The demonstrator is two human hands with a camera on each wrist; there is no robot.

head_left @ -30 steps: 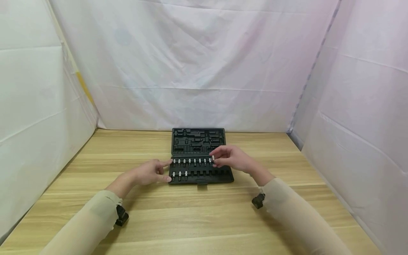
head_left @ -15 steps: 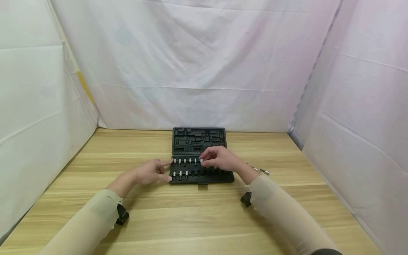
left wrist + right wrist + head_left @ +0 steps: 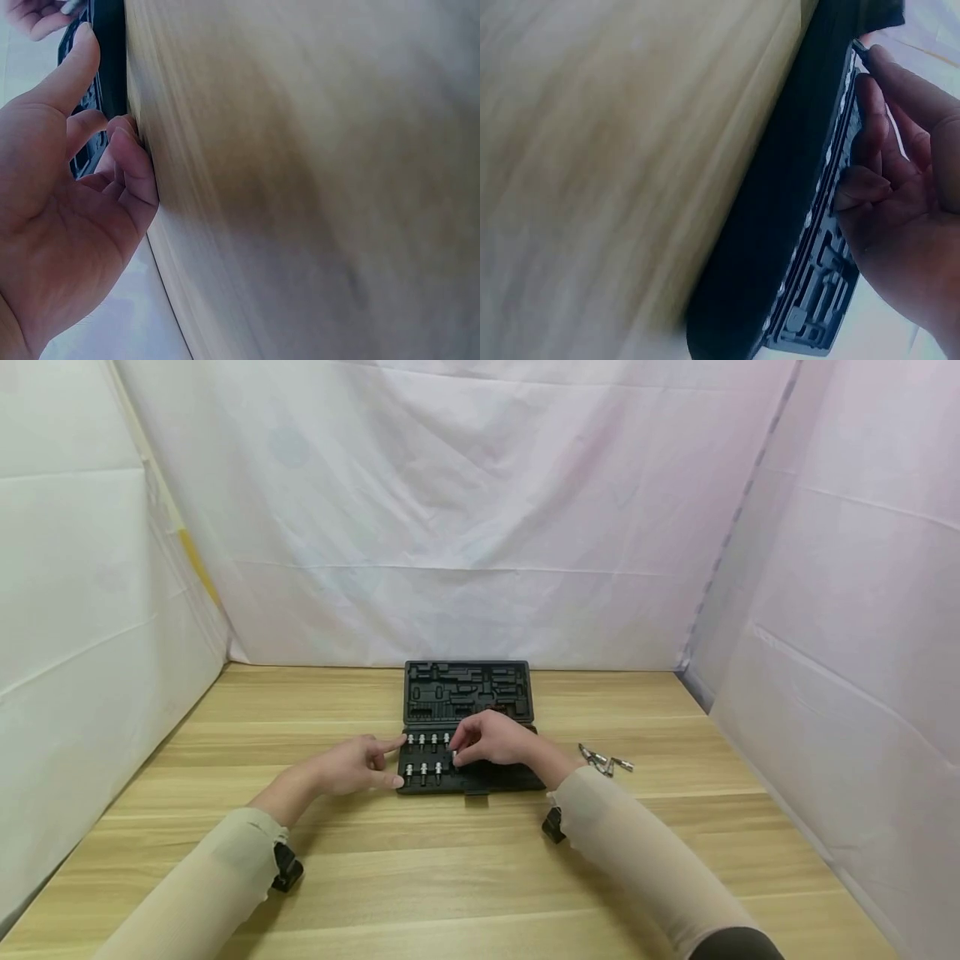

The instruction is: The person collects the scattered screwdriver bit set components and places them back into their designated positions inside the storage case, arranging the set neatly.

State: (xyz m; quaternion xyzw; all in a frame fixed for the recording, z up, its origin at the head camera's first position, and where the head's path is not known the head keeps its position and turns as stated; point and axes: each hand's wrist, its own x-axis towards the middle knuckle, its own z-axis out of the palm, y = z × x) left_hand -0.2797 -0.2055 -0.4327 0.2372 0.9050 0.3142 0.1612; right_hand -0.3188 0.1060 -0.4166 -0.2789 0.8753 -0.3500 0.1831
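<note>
A black plastic socket case [image 3: 480,783] lies open on the table, its lid leaning back. Silver bit sockets stand in its upper row, and a few more, including one bit socket [image 3: 423,770], in the lower row at the left. My right hand [image 3: 495,739] hovers over the lower row, pinching a bit socket [image 3: 454,759] between thumb and fingertips beside those three. My left hand [image 3: 348,766] rests against the case's left end, index finger at the upper row and thumb at the front corner; the left wrist view shows its other fingers loosely bent.
Several loose bit sockets [image 3: 600,762] lie on the wooden table [image 3: 420,868] right of the case, beyond my right forearm. The lid [image 3: 467,685] has moulded recesses. White sheets [image 3: 465,510] enclose the back and sides.
My right hand has moved left along the case with the bit socket, from the upper row's right part to the lower row. Loose sockets at right came into view. My left hand stays.
</note>
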